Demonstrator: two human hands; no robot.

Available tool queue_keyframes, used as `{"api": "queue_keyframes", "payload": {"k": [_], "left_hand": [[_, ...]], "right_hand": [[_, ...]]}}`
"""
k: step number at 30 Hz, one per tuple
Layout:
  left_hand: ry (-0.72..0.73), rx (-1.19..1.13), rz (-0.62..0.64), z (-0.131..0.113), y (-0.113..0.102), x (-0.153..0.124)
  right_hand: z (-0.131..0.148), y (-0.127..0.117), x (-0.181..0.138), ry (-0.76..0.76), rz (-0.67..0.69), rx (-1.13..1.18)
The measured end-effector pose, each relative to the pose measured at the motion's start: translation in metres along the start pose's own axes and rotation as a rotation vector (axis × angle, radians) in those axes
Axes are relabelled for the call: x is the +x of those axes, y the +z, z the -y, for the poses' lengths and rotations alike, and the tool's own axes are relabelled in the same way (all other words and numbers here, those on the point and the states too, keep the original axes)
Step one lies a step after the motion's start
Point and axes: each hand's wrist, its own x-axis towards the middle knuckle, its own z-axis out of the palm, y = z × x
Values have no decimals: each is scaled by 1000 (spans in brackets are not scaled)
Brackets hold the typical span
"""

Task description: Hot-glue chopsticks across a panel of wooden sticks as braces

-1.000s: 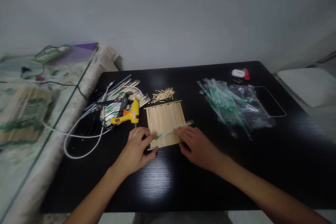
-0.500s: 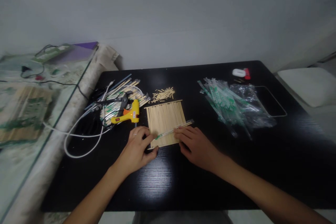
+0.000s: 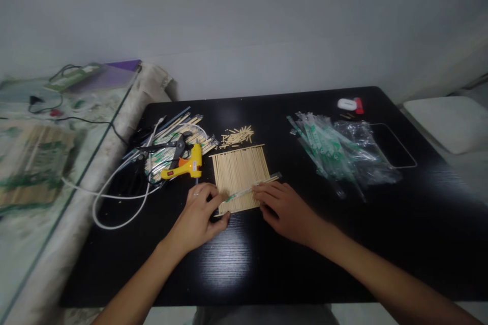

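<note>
A flat panel of pale wooden sticks, laid side by side with a crosswise stick along its far and near edges, rests on the black table. Slantwise above its near part lies a pair of chopsticks in a clear, green-printed wrapper. My left hand pinches the wrapper's left end, its thumb by the panel's near left corner. Toward the other end, the closed fingers of my right hand grip the wrapped chopsticks, whose tip sticks out beyond them. The spots under my fingers are hidden.
Left of the panel are a yellow glue gun, black-handled cutters, more wrapped chopsticks and a white cable. Short stick pieces lie behind it. Empty wrappers, a phone and a white case sit right.
</note>
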Motion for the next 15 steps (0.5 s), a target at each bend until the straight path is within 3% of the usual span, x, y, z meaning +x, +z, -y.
{"api": "queue_keyframes", "payload": {"k": [15], "left_hand": [[-26, -23, -14, -1, 0, 1]], "right_hand": [[-2, -1, 0, 11, 9, 23]]}}
